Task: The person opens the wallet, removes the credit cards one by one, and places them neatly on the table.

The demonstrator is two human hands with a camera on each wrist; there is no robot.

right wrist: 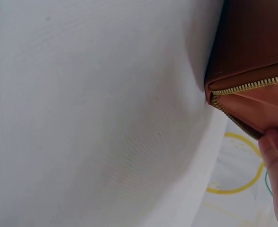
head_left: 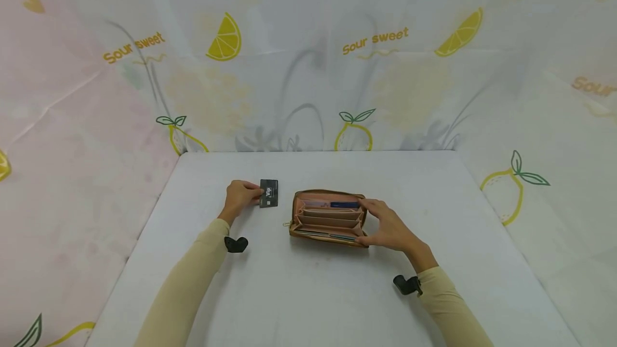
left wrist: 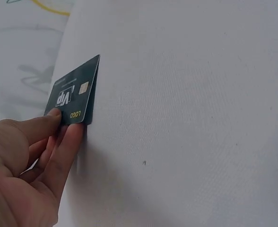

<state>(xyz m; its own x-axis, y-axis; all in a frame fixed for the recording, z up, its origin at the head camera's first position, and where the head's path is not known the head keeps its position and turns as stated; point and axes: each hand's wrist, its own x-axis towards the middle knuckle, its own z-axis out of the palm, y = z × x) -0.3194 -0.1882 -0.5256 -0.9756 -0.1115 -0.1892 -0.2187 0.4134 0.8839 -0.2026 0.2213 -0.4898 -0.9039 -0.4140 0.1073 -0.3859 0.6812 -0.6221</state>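
My left hand (head_left: 239, 197) pinches a dark VIP card (head_left: 269, 193) by its edge, left of the wallet. In the left wrist view the thumb lies on the face of the card (left wrist: 74, 92), which stands tilted and shows a chip and the word LOGO. A brown zip wallet (head_left: 329, 218) is unzipped and spread wide, its pink-lined pockets facing up. Inside it, a blue card (head_left: 344, 204) sits in a back slot. My right hand (head_left: 389, 227) grips the wallet's right end, thumb at the front edge and fingers at the back. Gold zipper teeth (right wrist: 252, 86) line its opening.
Both hands work over a white table (head_left: 308, 293). A lemon-printed cloth (head_left: 289, 68) hangs behind it and along its sides. Small black cameras (head_left: 236, 244) are worn at both wrists. A zipper pull (head_left: 286, 224) sticks out from the wallet's left end.
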